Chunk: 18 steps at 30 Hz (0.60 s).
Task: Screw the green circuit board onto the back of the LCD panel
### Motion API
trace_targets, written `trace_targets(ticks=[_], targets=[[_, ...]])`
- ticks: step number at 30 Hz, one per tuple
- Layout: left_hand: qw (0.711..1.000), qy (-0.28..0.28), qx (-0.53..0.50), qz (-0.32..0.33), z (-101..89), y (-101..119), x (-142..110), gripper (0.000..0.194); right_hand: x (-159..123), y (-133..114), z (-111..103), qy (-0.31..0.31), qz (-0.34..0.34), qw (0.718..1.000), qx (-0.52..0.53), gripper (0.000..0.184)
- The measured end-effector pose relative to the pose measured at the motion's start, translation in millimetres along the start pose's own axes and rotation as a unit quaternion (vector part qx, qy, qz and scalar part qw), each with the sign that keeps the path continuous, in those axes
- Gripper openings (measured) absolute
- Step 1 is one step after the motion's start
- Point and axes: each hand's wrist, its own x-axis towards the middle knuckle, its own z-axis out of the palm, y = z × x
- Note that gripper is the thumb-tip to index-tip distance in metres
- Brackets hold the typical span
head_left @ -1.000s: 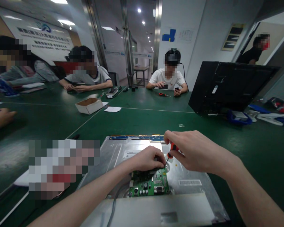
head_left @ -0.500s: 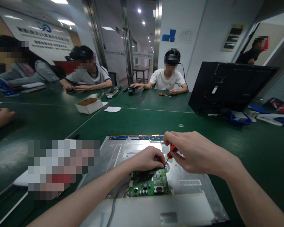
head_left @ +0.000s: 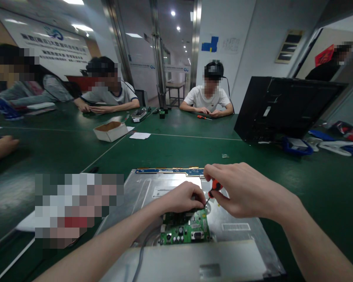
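Note:
A silver metal panel (head_left: 153, 188) lies flat on the green table (head_left: 170, 150) before me, with a green circuit board (head_left: 188, 231) on it near the front. My right hand (head_left: 247, 190) is closed on a small orange-handled screwdriver (head_left: 214, 186), whose tip points down at the board's upper edge. My left hand (head_left: 182, 197) is closed in a pinch on the board's top edge, right beside the screwdriver tip. A grey cable (head_left: 141, 254) runs from the board toward me.
A black monitor shell (head_left: 282, 105) stands at the right. An open cardboard box (head_left: 110, 130) and white paper (head_left: 139, 135) lie mid-table. Three people sit at the far side; another person's hand (head_left: 0, 147) rests at the left edge. Blue and red items (head_left: 335, 143) clutter the far right.
My hands hold almost still on the board; the screwdriver handle has turned slightly. The person opposite reached out an arm and drew it back. The figure in the right doorway moved further right.

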Motion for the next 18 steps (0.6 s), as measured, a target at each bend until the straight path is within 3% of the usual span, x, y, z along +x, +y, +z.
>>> trace_targets(ticks=[18], targets=[[1.000,-0.001,0.003,-0.003,0.4,-1.1,-0.3,0.009,4.7,0.8,3.3,-0.010,0.028,0.998,-0.059,0.008]])
